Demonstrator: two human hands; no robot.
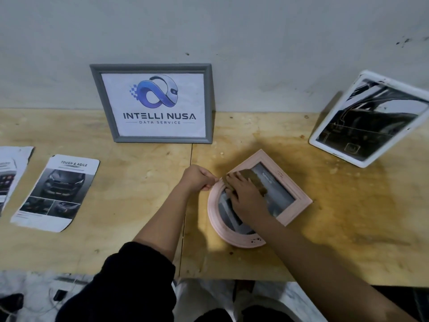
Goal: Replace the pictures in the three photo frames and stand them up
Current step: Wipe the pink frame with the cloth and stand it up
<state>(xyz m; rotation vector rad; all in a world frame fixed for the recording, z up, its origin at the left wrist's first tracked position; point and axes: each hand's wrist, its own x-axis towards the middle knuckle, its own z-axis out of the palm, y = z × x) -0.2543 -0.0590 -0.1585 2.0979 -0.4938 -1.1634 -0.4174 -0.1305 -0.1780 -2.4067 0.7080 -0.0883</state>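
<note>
Across the pale plywood table, two look finished, I'd say. The grey-rimmed photo frame with the logo print stands propped at the wall, and the white-rimmed photo frame leans upright far right, both parked clear of the work. Front and centre lies the pink wooden photo frame, flat so it can be loaded. A printed car leaflet sits off left. The right hand has its fingers straight, pressed flat on the frame's middle, pinning it down. The left hand pinches the frame's left corner, fingers curled tight. Which face is up, I can't tell.
</note>
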